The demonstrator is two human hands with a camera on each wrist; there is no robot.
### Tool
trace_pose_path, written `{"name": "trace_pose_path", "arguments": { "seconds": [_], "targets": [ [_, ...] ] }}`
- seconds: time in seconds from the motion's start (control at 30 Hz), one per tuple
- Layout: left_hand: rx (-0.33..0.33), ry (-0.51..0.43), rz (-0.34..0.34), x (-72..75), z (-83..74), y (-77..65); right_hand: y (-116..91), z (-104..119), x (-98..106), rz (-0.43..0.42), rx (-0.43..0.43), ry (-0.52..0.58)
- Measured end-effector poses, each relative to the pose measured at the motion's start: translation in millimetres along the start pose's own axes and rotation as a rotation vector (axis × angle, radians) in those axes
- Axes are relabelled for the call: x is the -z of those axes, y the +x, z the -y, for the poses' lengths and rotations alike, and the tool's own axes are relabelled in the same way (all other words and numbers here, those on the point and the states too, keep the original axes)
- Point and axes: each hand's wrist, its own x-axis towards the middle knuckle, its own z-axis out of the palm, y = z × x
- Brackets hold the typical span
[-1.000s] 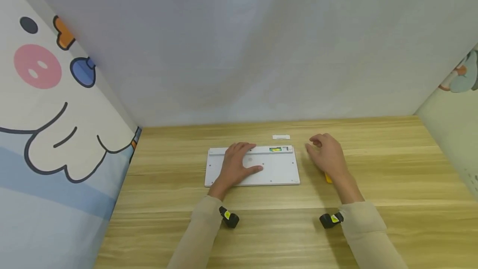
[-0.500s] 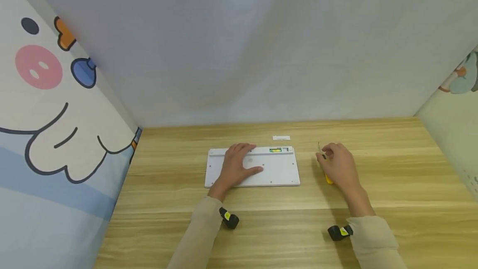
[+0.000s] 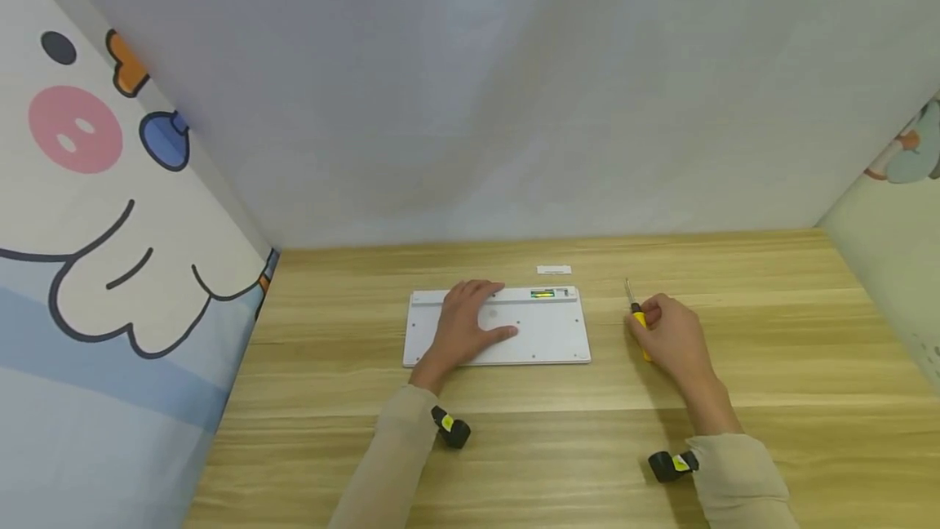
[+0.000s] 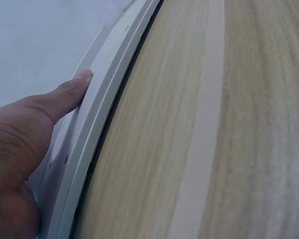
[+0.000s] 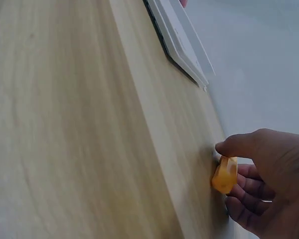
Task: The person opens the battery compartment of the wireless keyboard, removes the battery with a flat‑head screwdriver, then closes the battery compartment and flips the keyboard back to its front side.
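A white keyboard [image 3: 551, 337] lies face down on the wooden table, its battery compartment uncovered at the far right corner. A green and yellow battery [image 3: 543, 295] shows inside. My left hand [image 3: 463, 329] rests spread on the keyboard's back, fingers toward the raised far strip. In the left wrist view its straight thumb [image 4: 72, 94] lies along the near side. To the right of the keyboard, my right hand [image 3: 671, 341] pinches a yellow-handled screwdriver [image 3: 640, 321] between thumb and fingers. The metal shaft points away from me; in the right wrist view the handle's end [image 5: 225, 177] faces the camera.
A small white battery cover [image 3: 554, 269] lies just beyond the keyboard's far right part. The wooden table [image 3: 551, 447] ends at a grey back wall [image 3: 514, 145]. A cartoon-printed panel [image 3: 132, 211] borders the left side.
My right hand has moved right and toward me, down to the screwdriver on the table, and its thumb and fingers have closed on the handle. The left hand stays on the keyboard.
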Motion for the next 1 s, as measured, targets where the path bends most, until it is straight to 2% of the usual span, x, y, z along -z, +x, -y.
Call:
{"name": "trace_pose_path", "arguments": {
  "seconds": [0.37, 0.63, 1.0],
  "targets": [
    [-0.002, 0.013, -0.004, -1.1, 0.7, 0.5, -1.3, 2.0, 4.2, -0.003, 0.035, 0.017],
    [0.007, 0.010, 0.006, 0.4, -0.9, 0.5, 4.1, 4.2, 9.5, -0.034, 0.095, 0.039],
    [0.002, 0.005, 0.001, 0.8, -1.6, 0.4, 13.2, 14.0, 17.3, 0.051, 0.118, 0.044]
  ]
}}
